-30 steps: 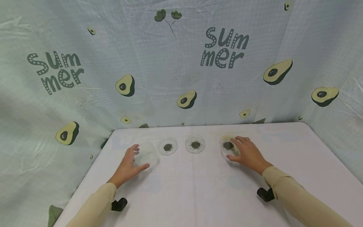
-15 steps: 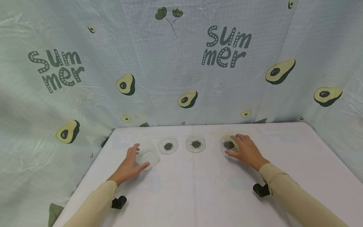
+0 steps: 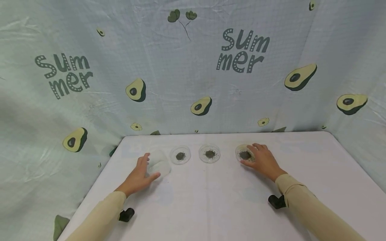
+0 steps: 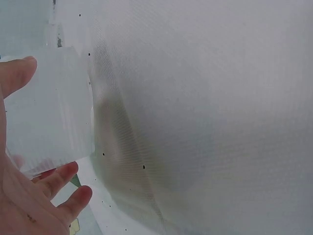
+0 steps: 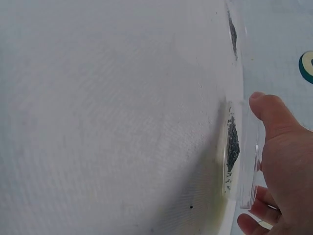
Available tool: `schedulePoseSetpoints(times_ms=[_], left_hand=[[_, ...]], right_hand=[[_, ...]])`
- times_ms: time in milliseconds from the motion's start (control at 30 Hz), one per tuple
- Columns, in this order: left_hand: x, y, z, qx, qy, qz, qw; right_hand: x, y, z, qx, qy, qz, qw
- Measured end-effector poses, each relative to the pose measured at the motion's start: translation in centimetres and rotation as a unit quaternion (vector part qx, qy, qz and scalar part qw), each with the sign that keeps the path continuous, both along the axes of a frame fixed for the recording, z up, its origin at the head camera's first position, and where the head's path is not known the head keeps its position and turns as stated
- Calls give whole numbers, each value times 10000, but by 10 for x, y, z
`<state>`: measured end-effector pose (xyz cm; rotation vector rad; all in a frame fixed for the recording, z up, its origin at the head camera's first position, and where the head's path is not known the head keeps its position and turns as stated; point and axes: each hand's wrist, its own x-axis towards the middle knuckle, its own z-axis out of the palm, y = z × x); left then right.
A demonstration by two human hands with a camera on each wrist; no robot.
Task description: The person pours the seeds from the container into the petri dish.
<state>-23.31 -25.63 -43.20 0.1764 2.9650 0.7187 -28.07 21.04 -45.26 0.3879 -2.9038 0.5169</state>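
Note:
On the table's left, my left hand point(image 3: 139, 175) holds a clear, straight-sided plastic container point(image 4: 54, 107); the thumb lies along one side and the fingers curl at the other. Over at the right, my right hand point(image 3: 263, 163) grips a clear round lid point(image 5: 249, 171) by its edges, thumb on the near side and fingers on the far side. That lid sits close over a petri dish point(image 5: 226, 169) with a small heap of dark granules point(image 5: 234, 144). In the head view the right fingers cover part of this dish.
Between the hands, two more petri dishes with dark granules, one left point(image 3: 173, 158) and one nearer the middle point(image 3: 202, 157), stand on the white tabletop point(image 3: 208, 201). A few dark specks are scattered on it. A printed cloth point(image 3: 169, 113) hangs behind the table.
My right hand has shifted slightly left and brought the lid from an offset position to lie over the right dish. My left hand stays about where it was with the clear container.

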Motion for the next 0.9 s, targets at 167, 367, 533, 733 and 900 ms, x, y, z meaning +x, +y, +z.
schedulePoseSetpoints(times_ms=[167,367,533,733,900], left_hand=[[-1,-1,-2,1,27,11,10000],[-1,-1,-2,11,65,40,10000],[-1,-1,-2,-18,87,62,9999],[0,-2,-3,-32,130,8,9999],[1,-2,-2,77,222,21,9997]], right_hand=[[-3,0,0,-4,-169,-52,9998],[-7,0,-1,-45,-320,-25,9995],[-8,-3,1,1,-310,9,9995],[-8,-4,-1,110,-247,69,9996],[-7,-6,1,131,-189,33,9997]])
